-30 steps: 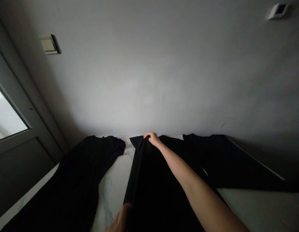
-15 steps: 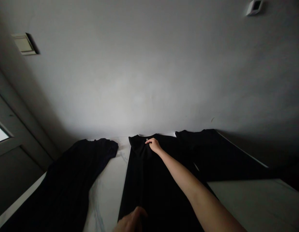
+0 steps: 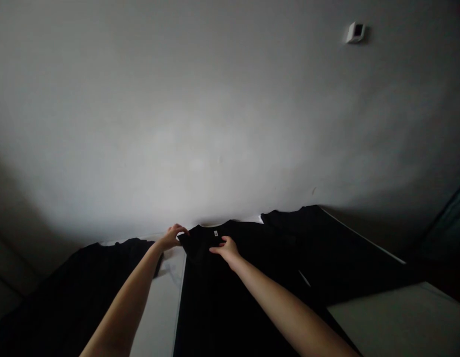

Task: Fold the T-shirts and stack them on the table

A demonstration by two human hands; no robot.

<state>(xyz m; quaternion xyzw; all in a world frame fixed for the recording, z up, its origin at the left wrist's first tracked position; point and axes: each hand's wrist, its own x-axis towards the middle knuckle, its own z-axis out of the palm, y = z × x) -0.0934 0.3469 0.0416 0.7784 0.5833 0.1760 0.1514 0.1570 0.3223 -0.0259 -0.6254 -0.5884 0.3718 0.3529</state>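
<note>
While my left hand point(image 3: 172, 236) pinches the top-left corner of the middle black garment point(image 3: 222, 302), spread on the pale table point(image 3: 158, 307), my right hand point(image 3: 227, 250) is below its label point(image 3: 216, 233), grip unclear. I seem to be straightening the shoulder; smoothing it flat likely calls for a light, even pull.

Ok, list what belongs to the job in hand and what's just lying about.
In the job: middle black garment; its white label; left hand at its corner; right hand below its neckline; pale tabletop.

Apparently just lying about: dark garment on the left; dark garment on the right.
</note>
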